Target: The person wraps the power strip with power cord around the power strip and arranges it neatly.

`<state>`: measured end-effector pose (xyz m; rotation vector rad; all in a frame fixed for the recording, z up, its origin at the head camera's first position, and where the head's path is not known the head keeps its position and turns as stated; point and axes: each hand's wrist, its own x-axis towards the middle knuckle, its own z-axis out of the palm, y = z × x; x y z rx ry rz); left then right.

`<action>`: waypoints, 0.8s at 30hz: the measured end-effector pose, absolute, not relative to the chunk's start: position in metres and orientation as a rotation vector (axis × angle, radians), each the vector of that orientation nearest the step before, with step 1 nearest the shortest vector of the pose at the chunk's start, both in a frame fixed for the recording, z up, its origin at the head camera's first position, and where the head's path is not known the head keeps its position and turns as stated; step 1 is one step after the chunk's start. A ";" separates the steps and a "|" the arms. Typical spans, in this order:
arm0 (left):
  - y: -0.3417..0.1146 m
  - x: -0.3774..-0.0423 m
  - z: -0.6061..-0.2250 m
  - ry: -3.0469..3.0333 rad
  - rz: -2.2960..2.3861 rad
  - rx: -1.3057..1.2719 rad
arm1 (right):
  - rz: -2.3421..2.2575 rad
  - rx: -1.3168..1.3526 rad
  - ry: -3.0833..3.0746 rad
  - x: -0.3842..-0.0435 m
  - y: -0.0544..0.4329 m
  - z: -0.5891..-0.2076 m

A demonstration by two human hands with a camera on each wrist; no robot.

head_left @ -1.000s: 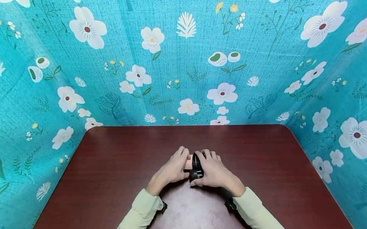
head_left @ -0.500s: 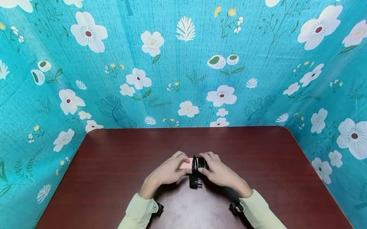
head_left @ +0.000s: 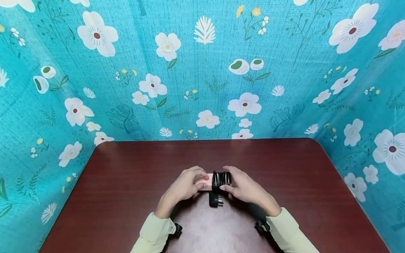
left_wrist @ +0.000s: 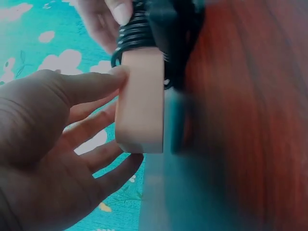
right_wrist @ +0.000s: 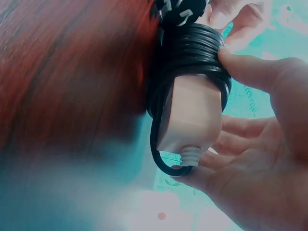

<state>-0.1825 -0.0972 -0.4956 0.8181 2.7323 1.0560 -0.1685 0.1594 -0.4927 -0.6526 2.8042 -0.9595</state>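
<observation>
A small pink power strip (head_left: 206, 182) is held up in the middle of the head view, with its black cord (head_left: 221, 180) wound round its right part. The black pinned plug (head_left: 215, 199) sticks out on the near side of the windings. My left hand (head_left: 187, 184) grips the bare pink end, thumb on one side and fingers on the other. At the wound end, my right hand (head_left: 247, 186) holds the strip, its thumb on the coils. In the right wrist view the cord leaves the strip through a ribbed collar (right_wrist: 190, 156) and loops back.
The dark red wooden table (head_left: 130, 175) lies below and around the hands. A turquoise floral cloth (head_left: 186, 67) hangs behind it and along both sides. Dark wrist cameras (head_left: 262, 226) sit under the sleeves.
My right hand has shifted right, off the plug, so the windings and plug show more plainly. The left hand has drawn slightly left, showing more of the pink end.
</observation>
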 end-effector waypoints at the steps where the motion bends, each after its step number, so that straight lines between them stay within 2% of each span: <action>1: -0.098 -0.183 -0.495 2.724 1.067 0.813 | -0.958 -0.659 2.808 -0.168 0.160 -0.493; 13: -0.110 -0.181 -0.488 2.784 1.157 0.743 | -0.978 -0.627 2.848 -0.169 0.174 -0.488; 18: -0.132 -0.180 -0.479 2.943 1.049 0.728 | -0.967 -0.587 2.930 -0.171 0.190 -0.476; 24: -0.168 -0.178 -0.462 3.190 0.920 0.668 | -0.956 -0.403 3.044 -0.176 0.222 -0.449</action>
